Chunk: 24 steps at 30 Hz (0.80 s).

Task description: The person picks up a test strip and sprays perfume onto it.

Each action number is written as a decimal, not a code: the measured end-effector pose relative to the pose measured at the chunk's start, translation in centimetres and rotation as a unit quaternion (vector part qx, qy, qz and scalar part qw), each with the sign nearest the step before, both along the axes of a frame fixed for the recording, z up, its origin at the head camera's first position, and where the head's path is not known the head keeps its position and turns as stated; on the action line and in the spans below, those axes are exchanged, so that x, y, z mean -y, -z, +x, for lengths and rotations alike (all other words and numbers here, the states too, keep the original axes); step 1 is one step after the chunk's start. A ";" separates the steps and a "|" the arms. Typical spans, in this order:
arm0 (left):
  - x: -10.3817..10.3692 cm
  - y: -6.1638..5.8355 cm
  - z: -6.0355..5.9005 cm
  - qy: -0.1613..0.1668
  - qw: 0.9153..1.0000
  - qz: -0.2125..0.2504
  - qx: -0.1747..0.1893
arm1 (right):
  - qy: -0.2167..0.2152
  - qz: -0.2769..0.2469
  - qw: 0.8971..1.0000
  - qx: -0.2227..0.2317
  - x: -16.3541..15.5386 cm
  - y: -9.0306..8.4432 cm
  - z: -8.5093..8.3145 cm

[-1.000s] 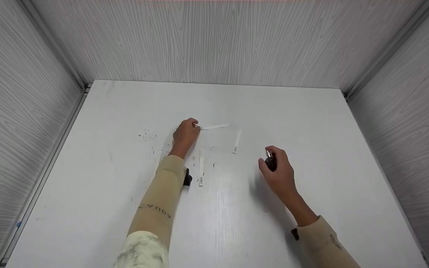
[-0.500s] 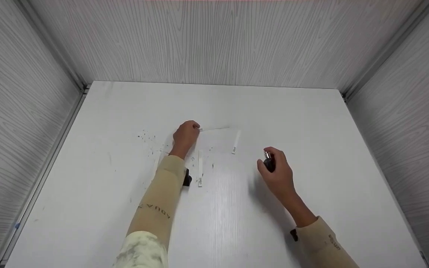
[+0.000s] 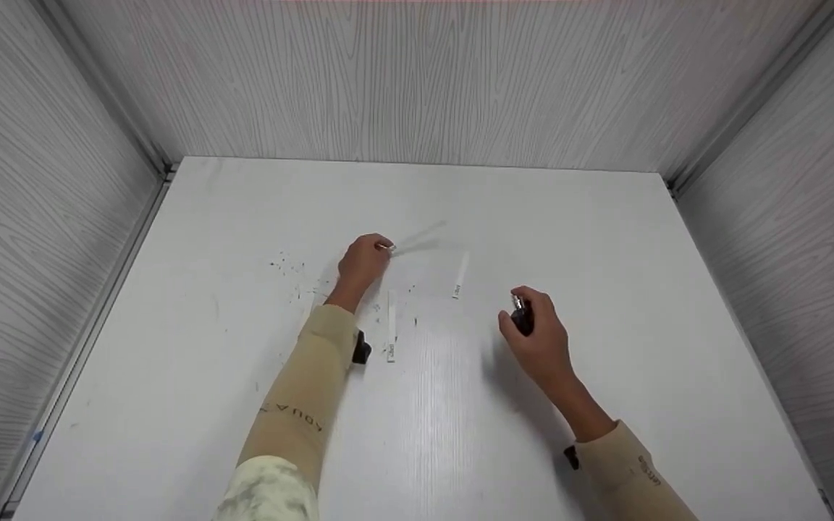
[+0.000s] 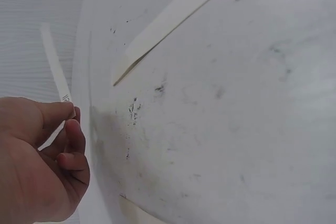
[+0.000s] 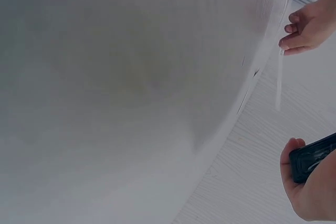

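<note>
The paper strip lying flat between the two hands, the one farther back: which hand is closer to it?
Right, narrowly. The paper strip lies just left of the right hand; the left hand, pinching another strip, sits farther left.

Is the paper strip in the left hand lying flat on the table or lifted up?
Lifted up. The left hand pinches one end of the paper strip, whose free end angles above the table.

Two paper strips [image 3: 390, 324] lie on table [image 3: 605, 239] between both hands
</note>
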State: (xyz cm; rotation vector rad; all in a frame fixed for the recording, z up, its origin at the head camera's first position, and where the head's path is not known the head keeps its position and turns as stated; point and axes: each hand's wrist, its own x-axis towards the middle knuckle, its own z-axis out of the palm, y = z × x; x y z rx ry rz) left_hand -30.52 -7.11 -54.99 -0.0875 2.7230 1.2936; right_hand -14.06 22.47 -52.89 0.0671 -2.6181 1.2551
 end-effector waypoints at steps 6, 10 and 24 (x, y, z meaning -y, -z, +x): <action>0.1 -0.6 0.6 -0.008 0.998 0.054 0.018 | -0.001 -0.010 1.000 0.007 -0.1 0.2 0.0; 0.2 -1.3 1.4 -0.013 0.995 0.095 0.038 | -0.001 -0.006 1.000 0.001 -0.2 0.2 0.0; 0.1 -1.5 4.9 -0.003 0.977 0.209 0.053 | -0.003 -0.002 1.000 -0.001 0.0 -0.1 0.1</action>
